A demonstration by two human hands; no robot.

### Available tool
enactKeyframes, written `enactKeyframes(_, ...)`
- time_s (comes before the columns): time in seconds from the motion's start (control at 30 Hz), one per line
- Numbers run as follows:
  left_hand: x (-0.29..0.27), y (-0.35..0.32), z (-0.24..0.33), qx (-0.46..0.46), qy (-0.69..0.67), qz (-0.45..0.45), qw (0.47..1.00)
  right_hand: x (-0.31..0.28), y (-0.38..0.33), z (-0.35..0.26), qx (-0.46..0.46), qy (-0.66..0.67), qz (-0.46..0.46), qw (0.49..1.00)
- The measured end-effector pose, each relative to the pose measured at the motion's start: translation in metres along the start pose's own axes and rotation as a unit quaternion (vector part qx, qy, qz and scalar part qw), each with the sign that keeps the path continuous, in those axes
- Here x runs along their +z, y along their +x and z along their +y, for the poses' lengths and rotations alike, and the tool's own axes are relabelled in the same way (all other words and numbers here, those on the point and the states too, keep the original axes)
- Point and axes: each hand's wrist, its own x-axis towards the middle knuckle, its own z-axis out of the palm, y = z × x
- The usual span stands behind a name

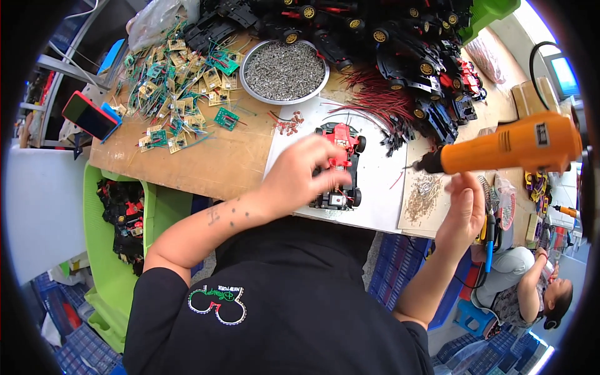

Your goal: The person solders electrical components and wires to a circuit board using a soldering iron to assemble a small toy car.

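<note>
**Toy car assembly at a cluttered bench**

Left hand grips a red toy car chassis lying on a white sheet. Right hand, fingers loosely open, appears just below a hanging orange electric screwdriver.

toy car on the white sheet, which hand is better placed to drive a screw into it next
Right, probably. The right hand is open just below the hanging orange electric screwdriver, beside the red and black toy car. The left hand already rests on the car, steadying it.
</note>
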Motion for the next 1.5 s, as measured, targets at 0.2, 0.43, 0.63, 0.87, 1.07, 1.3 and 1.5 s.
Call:
enactKeyframes(0.2, 0.001, 0.053, -0.009, -0.253, -0.334, 0.034, 0.907, -0.123, -0.037, 0.049, 0.184, 0.167, 0.188, 0.950)
enactKeyframes(0.43, 0.004, 0.053, 0.019, -0.283, -0.340, -0.067, 0.894, -0.147, -0.026, 0.033, 0.069, 0.012, 0.256, 0.964)
enactKeyframes(0.63, -0.002, 0.024, 0.026, -0.206, -0.287, -0.107, 0.929, -0.106, -0.051, 0.012, -0.014, -0.276, 0.363, 0.890)
enactKeyframes(0.87, 0.006, 0.008, 0.021, -0.215, -0.202, -0.103, 0.950, -0.045, -0.094, 0.029, 0.043, -0.187, 0.178, 0.965)
enactKeyframes(1.07, 0.006, 0.000, 0.013, -0.197, -0.116, -0.081, 0.970, -0.034, -0.097, 0.041, 0.055, -0.191, 0.154, 0.968)
enactKeyframes(1.3, 0.007, -0.002, 0.010, -0.207, -0.128, -0.078, 0.967, -0.030, -0.093, 0.048, 0.045, -0.200, 0.155, 0.966)
enactKeyframes(1.5, 0.004, -0.008, 0.009, -0.051, 0.040, -0.007, 0.998, -0.014, -0.093, 0.034, 0.010, -0.164, 0.168, 0.972)
